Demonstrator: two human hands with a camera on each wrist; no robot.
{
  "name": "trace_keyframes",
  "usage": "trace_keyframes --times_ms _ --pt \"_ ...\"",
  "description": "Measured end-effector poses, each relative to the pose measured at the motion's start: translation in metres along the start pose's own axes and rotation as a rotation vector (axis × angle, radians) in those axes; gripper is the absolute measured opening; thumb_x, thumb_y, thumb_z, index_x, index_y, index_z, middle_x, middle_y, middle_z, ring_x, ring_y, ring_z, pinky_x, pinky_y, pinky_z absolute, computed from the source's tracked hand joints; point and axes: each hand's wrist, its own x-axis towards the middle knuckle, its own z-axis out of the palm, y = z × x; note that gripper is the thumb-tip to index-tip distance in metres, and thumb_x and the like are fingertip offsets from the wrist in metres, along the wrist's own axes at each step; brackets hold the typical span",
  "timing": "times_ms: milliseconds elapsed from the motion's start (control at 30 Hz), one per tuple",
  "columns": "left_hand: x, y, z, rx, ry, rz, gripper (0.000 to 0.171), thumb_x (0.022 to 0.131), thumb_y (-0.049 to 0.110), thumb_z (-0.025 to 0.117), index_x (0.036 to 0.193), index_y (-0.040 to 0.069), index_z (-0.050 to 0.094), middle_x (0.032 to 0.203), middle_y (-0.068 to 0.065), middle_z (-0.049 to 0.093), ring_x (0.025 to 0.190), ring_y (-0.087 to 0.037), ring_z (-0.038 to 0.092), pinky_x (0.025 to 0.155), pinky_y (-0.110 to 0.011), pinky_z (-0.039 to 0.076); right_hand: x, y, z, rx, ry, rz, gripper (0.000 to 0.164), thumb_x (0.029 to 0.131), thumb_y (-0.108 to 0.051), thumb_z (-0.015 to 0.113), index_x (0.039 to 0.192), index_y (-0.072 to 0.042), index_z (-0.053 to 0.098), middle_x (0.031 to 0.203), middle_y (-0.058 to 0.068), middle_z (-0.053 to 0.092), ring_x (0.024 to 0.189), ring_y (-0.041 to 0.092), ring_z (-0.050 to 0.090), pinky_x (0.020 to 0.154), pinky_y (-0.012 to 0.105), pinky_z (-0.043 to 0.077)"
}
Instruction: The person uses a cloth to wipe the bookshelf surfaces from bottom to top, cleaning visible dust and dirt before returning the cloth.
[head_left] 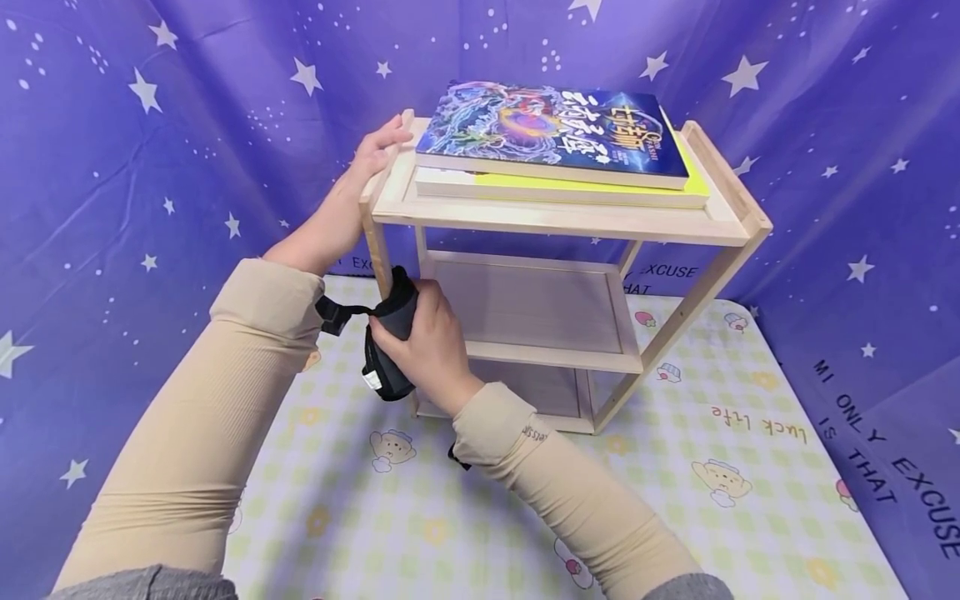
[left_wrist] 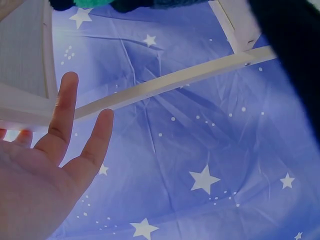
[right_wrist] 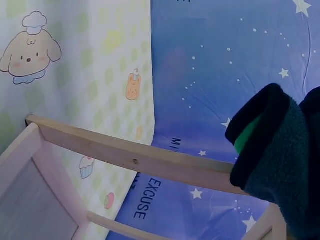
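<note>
My left hand [head_left: 366,187] rests on the top left side of a pale wooden shelf rack [head_left: 487,215]. In the left wrist view its fingers [left_wrist: 95,142] are extended, two of them spread apart. With my right hand [head_left: 437,342] I grip a dark grey fabric pouch [head_left: 393,358] with black trim, thumb across its front, beside the rack's left front leg [head_left: 377,250]. A black strap with a buckle [head_left: 333,317] runs from the pouch to the left cuff. The right wrist view shows the pouch's open mouth [right_wrist: 260,120] with green inside.
A blue illustrated book [head_left: 525,133] lies on a yellow-edged book [head_left: 675,198] on the rack's top tier. Below are a middle tier [head_left: 525,304] and a bottom tier [head_left: 536,387]. A checked tablecloth [head_left: 675,517] lies underneath, with a purple star-patterned curtain [head_left: 225,108] around it.
</note>
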Motion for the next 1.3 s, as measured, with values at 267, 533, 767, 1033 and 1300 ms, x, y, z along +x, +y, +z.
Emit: trace_keyframes --times_ms 267,533,767,1033,1300 --pt "0.001 -0.002 0.002 -0.022 0.009 0.001 0.05 0.102 0.027 0.021 0.144 0.003 0.037 0.168 0.003 0.009 0.153 -0.01 0.008 0.123 -0.027 0.008 -0.012 0.005 0.007 0.01 0.08 -0.053 0.059 0.082 -0.027 0.079 0.119 0.001 0.044 0.117 0.017 0.056 0.1 0.028 0.061 0.089 0.037 0.054" --pt "0.001 -0.004 0.003 -0.041 0.015 0.008 0.049 0.103 0.026 0.021 0.143 0.003 0.037 0.168 0.0 0.009 0.153 -0.01 0.007 0.124 -0.027 0.007 -0.024 0.013 0.01 -0.009 0.166 -0.188 0.059 0.079 -0.023 0.082 0.116 0.003 0.044 0.117 0.021 0.052 0.109 0.031 0.054 0.099 0.038 0.049" --pt "0.001 -0.007 0.003 -0.04 0.03 0.022 0.049 0.103 0.025 0.022 0.143 0.002 0.037 0.168 -0.001 0.011 0.153 -0.011 0.008 0.123 -0.025 0.008 -0.03 0.015 0.009 0.023 0.203 -0.216 0.059 0.076 -0.017 0.084 0.117 0.004 0.047 0.115 0.023 0.053 0.109 0.033 0.054 0.099 0.04 0.049" --pt "0.001 -0.005 0.004 -0.054 0.034 0.007 0.049 0.102 0.026 0.022 0.144 0.004 0.037 0.168 0.0 0.009 0.153 -0.009 0.007 0.123 -0.026 0.008 -0.035 0.016 0.005 0.043 0.18 -0.204 0.057 0.074 -0.013 0.084 0.115 0.002 0.048 0.115 0.02 0.053 0.106 0.033 0.055 0.096 0.042 0.05" --pt "0.001 -0.005 0.005 -0.088 0.035 0.008 0.049 0.102 0.026 0.022 0.143 0.003 0.037 0.168 0.0 0.009 0.153 -0.01 0.007 0.124 -0.026 0.007 -0.042 0.016 -0.001 0.025 0.155 -0.27 0.054 0.07 -0.009 0.084 0.112 0.001 0.052 0.111 0.02 0.055 0.1 0.033 0.056 0.091 0.041 0.051"
